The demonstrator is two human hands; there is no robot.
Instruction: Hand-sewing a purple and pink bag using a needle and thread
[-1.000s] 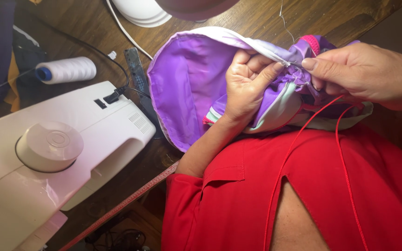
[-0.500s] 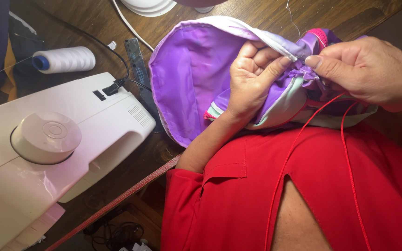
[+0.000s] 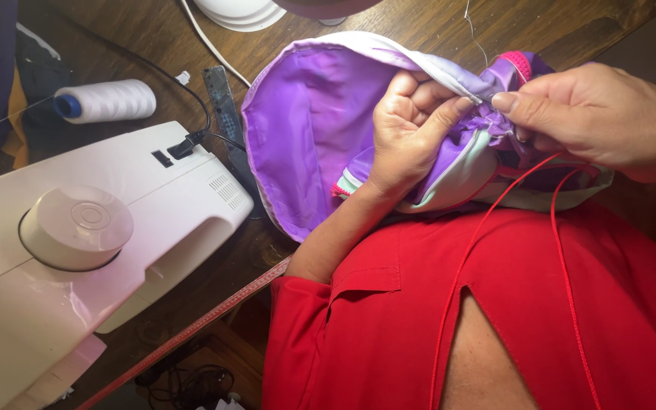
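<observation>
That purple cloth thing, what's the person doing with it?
A person in a red top is hand-sewing a purple fabric piece. The left hand bunches the cloth and grips its edge. The right hand pinches right at that edge, fingertips almost touching the left thumb, and seems to hold something tiny there, too small to make out. A red thread loops down from that spot over the person's top. A white sewing machine and a spool of white thread sit on the wooden table, untouched.

A dark wooden table [image 3: 153, 38] carries a white sewing machine [image 3: 77, 250] and thread spool [image 3: 108, 100].
</observation>
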